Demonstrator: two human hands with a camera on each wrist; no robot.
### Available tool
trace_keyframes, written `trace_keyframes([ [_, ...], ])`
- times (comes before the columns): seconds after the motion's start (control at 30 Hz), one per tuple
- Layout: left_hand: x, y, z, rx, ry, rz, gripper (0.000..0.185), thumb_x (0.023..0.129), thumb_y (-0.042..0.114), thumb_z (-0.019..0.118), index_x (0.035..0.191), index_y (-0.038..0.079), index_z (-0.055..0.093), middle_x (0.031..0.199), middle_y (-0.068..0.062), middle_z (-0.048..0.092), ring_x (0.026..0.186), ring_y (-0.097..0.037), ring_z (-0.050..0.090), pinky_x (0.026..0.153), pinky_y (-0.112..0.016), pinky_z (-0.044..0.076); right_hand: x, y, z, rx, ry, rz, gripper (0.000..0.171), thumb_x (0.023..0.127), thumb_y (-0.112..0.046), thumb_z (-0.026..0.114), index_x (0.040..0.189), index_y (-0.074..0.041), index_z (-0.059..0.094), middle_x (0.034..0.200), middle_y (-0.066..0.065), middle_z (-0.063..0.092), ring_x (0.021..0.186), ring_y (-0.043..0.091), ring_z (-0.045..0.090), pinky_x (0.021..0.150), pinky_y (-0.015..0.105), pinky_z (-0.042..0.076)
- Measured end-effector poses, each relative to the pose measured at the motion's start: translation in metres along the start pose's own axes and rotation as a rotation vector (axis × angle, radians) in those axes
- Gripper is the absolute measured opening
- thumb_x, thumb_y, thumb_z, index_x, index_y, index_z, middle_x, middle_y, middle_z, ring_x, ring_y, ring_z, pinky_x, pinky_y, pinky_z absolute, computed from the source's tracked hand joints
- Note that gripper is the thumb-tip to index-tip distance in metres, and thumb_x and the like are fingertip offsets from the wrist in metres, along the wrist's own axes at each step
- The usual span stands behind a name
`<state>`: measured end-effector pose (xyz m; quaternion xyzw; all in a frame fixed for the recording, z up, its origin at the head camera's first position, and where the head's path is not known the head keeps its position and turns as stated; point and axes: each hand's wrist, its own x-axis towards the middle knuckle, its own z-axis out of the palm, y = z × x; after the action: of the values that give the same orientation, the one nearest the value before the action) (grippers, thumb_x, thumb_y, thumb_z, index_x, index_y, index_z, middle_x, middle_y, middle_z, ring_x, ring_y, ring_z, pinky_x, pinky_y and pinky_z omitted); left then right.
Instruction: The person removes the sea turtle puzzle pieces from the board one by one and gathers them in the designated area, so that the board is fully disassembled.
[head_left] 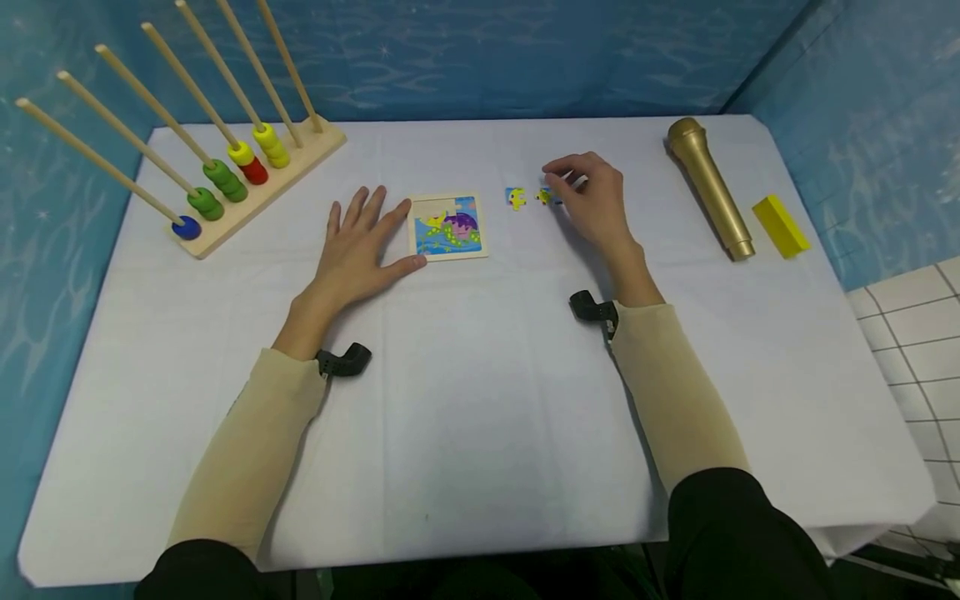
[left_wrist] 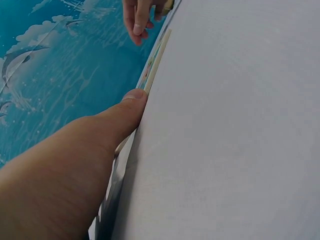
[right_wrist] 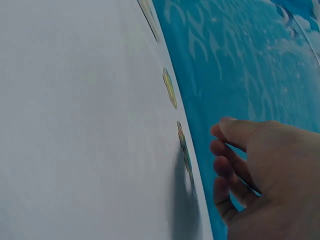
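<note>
A small framed jigsaw puzzle (head_left: pixel 448 227) lies on the table with a purple and yellow picture in it; its upper left part shows bare board. My left hand (head_left: pixel 358 250) rests beside it, fingers spread, with the thumb and index finger touching the frame's left side. The left wrist view shows the thumb (left_wrist: pixel 131 105) against the frame's edge. Two loose puzzle pieces lie right of the frame: a yellow and blue piece (head_left: pixel 516 197) and another piece (head_left: pixel 543 196) partly under my right hand (head_left: pixel 592 196). In the right wrist view, that hand hovers above the pieces with bent fingers, holding nothing visible.
At the back left stands a wooden peg rack (head_left: pixel 262 196) with tall rods and coloured beads. A gold microphone-shaped object (head_left: pixel 711 187) and a yellow block (head_left: pixel 782 226) lie at the right. Blue curtain-like walls (head_left: pixel 525 58) border the white-covered table (head_left: pixel 465 417).
</note>
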<state>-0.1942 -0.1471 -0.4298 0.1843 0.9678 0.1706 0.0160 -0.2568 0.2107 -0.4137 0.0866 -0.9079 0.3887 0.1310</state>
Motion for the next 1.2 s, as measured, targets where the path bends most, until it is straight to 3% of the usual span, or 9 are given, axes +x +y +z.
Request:
trace_keyframes([
  [0.27,-0.001,-0.001,0.002,-0.006,0.011,0.000,0.088,0.086,0.075,0.049,0.158,0.034,0.020,0.167,-0.005,0.005,0.154,-0.026,-0.007,0.120,-0.056,-0.009,0.003,-0.034,0.024,0.048,-0.095,-0.074,0.020,0.096,-0.028,0.066,0.108,-0.018,0.077,0.104,-0.002,0.071,0.087,0.006,0.056,0.077,0.021,0.046],
  [0.6,0.000,-0.002,0.002,0.010,0.006,0.011,0.088,0.087,0.076,0.047,0.159,0.033,0.019,0.167,-0.007,0.006,0.154,-0.028,-0.006,0.120,-0.058,-0.008,0.004,-0.068,0.060,0.067,-0.332,-0.179,0.018,0.094,-0.018,0.068,0.110,-0.016,0.077,0.103,0.000,0.066,0.088,0.010,0.054,0.077,0.025,0.044],
  [0.9,0.002,0.001,0.001,0.013,0.006,0.021,0.088,0.087,0.075,0.048,0.159,0.032,0.019,0.167,-0.007,0.006,0.154,-0.029,-0.005,0.120,-0.058,-0.008,0.000,-0.069,0.064,0.015,-0.357,-0.165,0.017,0.092,-0.022,0.071,0.106,-0.016,0.078,0.105,0.002,0.062,0.087,0.014,0.057,0.081,0.026,0.047],
  [1.2,0.001,0.000,0.001,0.013,0.002,0.011,0.088,0.087,0.075,0.048,0.159,0.032,0.020,0.167,-0.007,0.005,0.154,-0.029,-0.006,0.120,-0.059,-0.008,0.003,-0.067,0.067,0.032,-0.367,-0.170,0.013,0.091,-0.019,0.073,0.101,-0.012,0.077,0.104,0.003,0.059,0.091,0.014,0.057,0.083,0.027,0.048],
])
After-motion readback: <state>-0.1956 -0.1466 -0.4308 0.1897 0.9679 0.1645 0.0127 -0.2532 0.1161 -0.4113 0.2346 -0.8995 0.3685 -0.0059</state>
